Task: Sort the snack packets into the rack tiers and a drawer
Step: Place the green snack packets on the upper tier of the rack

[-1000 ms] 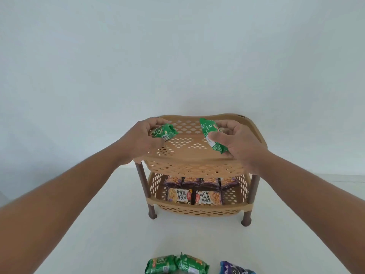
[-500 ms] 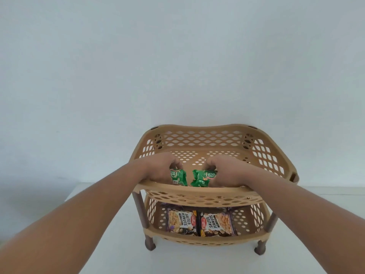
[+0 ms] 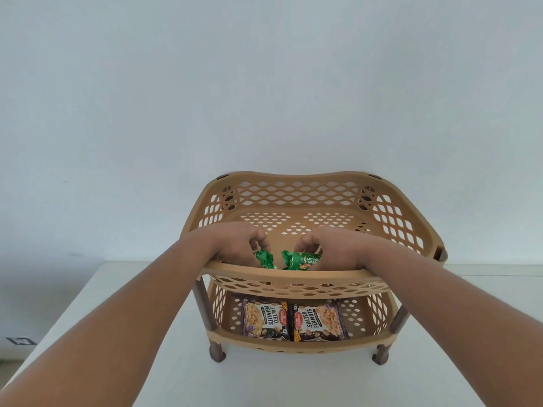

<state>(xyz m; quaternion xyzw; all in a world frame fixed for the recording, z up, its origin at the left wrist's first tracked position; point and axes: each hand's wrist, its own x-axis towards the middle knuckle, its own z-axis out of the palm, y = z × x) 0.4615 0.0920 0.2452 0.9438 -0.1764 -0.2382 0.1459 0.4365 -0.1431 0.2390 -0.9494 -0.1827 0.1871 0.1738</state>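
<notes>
- Head view: a tan two-tier plastic rack is standing on a white surface against a plain pale wall.
- Both forearms are reaching over the front rim of the top tier, hands sitting inside it near the front edge.
- Left hand is curling its fingers round a green snack packet; grip is holding that packet, knuckles up, the packet's lower part hidden behind the rim.
- Right hand is pinching a second green packet with white lettering on it; grip is holding this one too.
- The two green packets are lying just beside each other at the front middle of the top tier, a narrow gap between them; whether they are resting on the tier floor cannot be told, the rim is hiding it.
- Bottom tier is holding two salted peanuts packets, left one and right one, side by side and touching at the front.
- More dark packets are sitting behind them, mostly hidden by the top tier.
- Brown legs are carrying the rack at its corners.
</notes>
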